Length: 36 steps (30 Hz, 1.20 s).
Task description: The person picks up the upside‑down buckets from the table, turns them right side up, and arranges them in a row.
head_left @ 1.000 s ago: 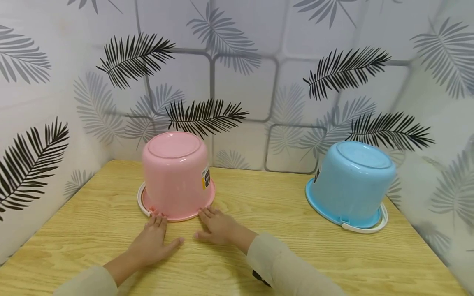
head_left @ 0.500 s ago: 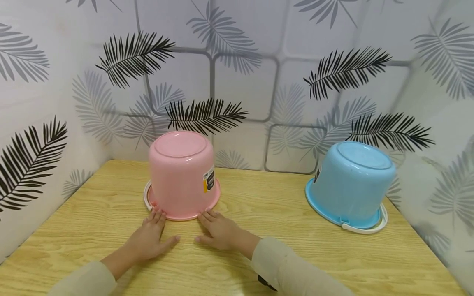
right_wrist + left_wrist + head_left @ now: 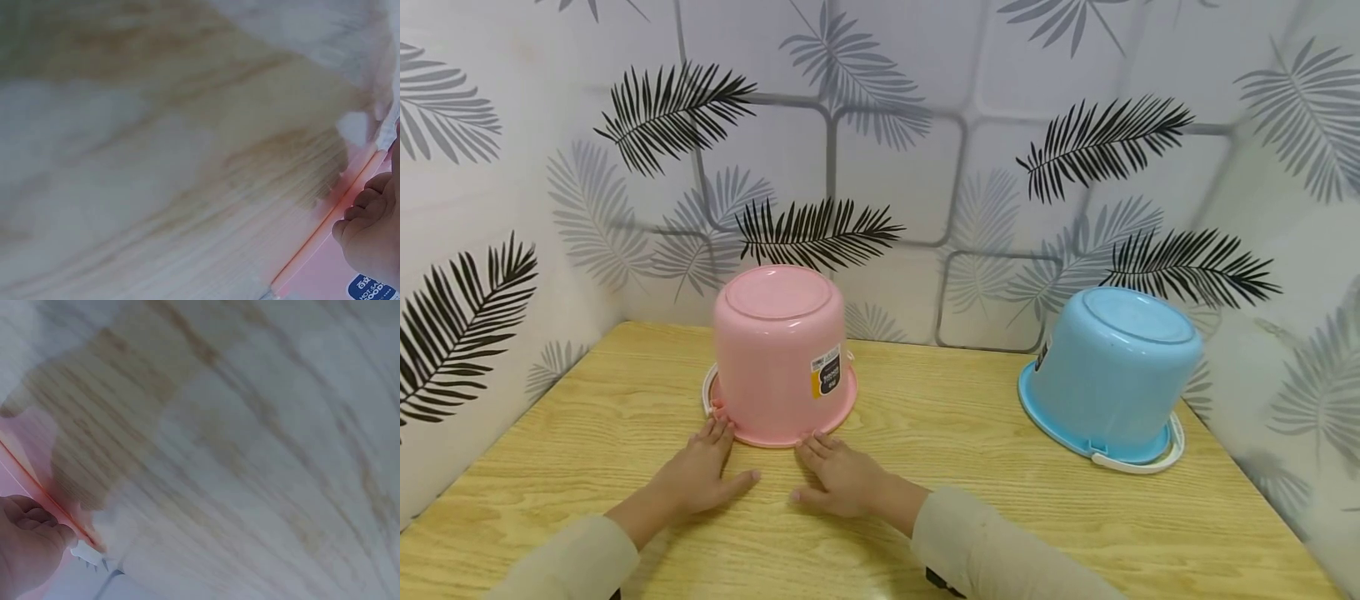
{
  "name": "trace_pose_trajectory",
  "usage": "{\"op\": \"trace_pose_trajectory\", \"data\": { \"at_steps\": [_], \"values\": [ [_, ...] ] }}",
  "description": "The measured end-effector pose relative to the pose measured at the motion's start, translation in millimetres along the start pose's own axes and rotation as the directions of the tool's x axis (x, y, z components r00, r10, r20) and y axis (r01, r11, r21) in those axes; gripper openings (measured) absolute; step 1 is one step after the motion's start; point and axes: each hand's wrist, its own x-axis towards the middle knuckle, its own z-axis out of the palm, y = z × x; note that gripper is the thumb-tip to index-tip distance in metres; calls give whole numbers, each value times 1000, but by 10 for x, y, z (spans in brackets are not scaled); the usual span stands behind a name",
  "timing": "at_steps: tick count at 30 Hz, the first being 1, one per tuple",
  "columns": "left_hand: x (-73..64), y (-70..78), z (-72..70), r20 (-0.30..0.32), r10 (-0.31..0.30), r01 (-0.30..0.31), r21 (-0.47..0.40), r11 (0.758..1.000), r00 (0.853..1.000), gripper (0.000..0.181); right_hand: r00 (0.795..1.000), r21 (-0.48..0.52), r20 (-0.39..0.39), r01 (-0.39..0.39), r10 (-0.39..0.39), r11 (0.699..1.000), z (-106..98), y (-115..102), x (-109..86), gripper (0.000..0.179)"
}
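Pink bucket (image 3: 775, 358) stood upside down on tabletop (image 3: 940, 408), well apart from blue bucket (image 3: 1112, 375) to its right. Left hand (image 3: 692, 475) and right hand (image 3: 842, 479) touched near rim (image 3: 767, 445), fingers extended, gripping nothing. Likely risks: uneven pressure could have skewed bucket; light contact could have slipped off smooth rim; white handle (image 3: 707, 390) beside left fingers could have snagged. Base faced up, mouth down; central axis upright, no clear long axis. Label (image 3: 827, 372) faced near right.
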Motion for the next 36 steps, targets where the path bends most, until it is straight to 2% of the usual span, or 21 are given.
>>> {"op": "trace_pose_trajectory", "data": {
  "at_steps": [5, 12, 22, 36],
  "values": [
    [14, -24, -20, 22, 8, -8, -3, 1000, 1000, 86, 1000, 14, 18, -1, 1, 1000, -28, 10, -21, 71],
    [1, -28, -7, 4, 16, -16, -3, 1000, 1000, 86, 998, 36, 47, -52, 50, 998, -41, 154, -64, 73],
    [-3, -1, -52, -3, 29, -29, 23, 999, 1000, 83, 987, 80, 21, -161, 159, 984, -58, 425, -31, 74],
    [-18, -5, -48, 2, 30, -30, 15, 999, 1000, 82, 978, 125, 6, -207, 208, 970, -93, 508, 51, 73]
  ]
}}
